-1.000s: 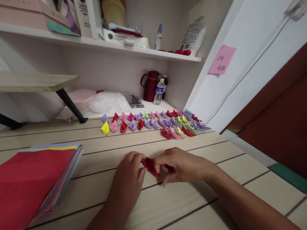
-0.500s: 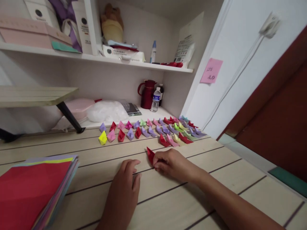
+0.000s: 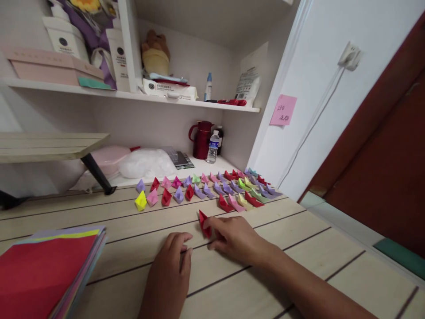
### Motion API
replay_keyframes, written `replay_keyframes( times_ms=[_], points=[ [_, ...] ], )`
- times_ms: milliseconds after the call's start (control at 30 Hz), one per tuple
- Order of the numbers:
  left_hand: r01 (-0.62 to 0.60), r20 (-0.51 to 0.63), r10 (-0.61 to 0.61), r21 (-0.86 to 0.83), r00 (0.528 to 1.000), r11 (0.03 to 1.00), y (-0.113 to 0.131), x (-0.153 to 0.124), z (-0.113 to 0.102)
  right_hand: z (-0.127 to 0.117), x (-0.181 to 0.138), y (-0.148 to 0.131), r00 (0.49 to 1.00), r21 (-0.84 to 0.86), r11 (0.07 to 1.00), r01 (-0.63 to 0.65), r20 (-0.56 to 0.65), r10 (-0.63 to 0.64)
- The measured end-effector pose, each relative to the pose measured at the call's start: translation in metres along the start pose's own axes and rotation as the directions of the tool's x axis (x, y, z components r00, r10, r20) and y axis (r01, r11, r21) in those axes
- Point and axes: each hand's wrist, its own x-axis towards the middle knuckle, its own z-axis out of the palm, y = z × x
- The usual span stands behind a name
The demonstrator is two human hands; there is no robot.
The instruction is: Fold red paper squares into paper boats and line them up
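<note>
A red folded paper boat [image 3: 203, 225] stands on the wood-slat table in front of me. My right hand [image 3: 232, 232] is beside it on the right, with the index fingertip at the boat's side and the thumb held apart below, so the boat is not pinched. My left hand [image 3: 172, 261] rests to the boat's left, fingers loosely curved and apart, holding nothing. Beyond both hands, rows of small paper boats in several colours line the table's back, including a yellow one [image 3: 141, 201] at the left and a red one [image 3: 225, 203] nearer the middle.
A stack of coloured paper [image 3: 49, 270], red sheet on top, lies at the left. Behind the table are a small raised wooden stand [image 3: 53, 148], a plastic bag [image 3: 146, 164], a dark red jug [image 3: 202, 139] and a water bottle [image 3: 213, 147]. A shelf [image 3: 229, 106] hangs above.
My right thumb has moved away from the index finger, letting go of the red boat, which stays on the table. The camera has tilted up slightly; my left hand keeps its pose.
</note>
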Motion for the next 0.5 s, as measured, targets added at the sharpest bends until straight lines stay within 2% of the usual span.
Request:
replay_keyframes(
  times_ms=[100, 233, 367, 500],
  points=[
    [0.006, 0.001, -0.006, -0.003, 1.000, 1.000, -0.001, -0.001, 0.000, 0.008, 0.003, -0.001, 0.999, -0.108, 0.994, 0.025, -0.032, -0.029],
    [0.005, 0.005, -0.004, -0.023, 1.000, 1.000, 0.000, -0.001, -0.001, 0.013, 0.006, 0.002, 0.998, -0.080, 0.997, -0.003, -0.070, -0.003],
    [0.015, -0.010, -0.016, -0.066, 1.000, 0.998, 0.000, 0.001, 0.000, 0.013, 0.005, 0.005, 0.989, 0.024, 0.998, -0.054, -0.133, 0.057],
    [0.102, -0.155, -0.138, -0.219, 0.978, 0.970, -0.010, 0.005, 0.005, 0.013, 0.004, 0.001, 0.992, 0.198, 0.980, -0.018, -0.119, 0.043]
  ],
)
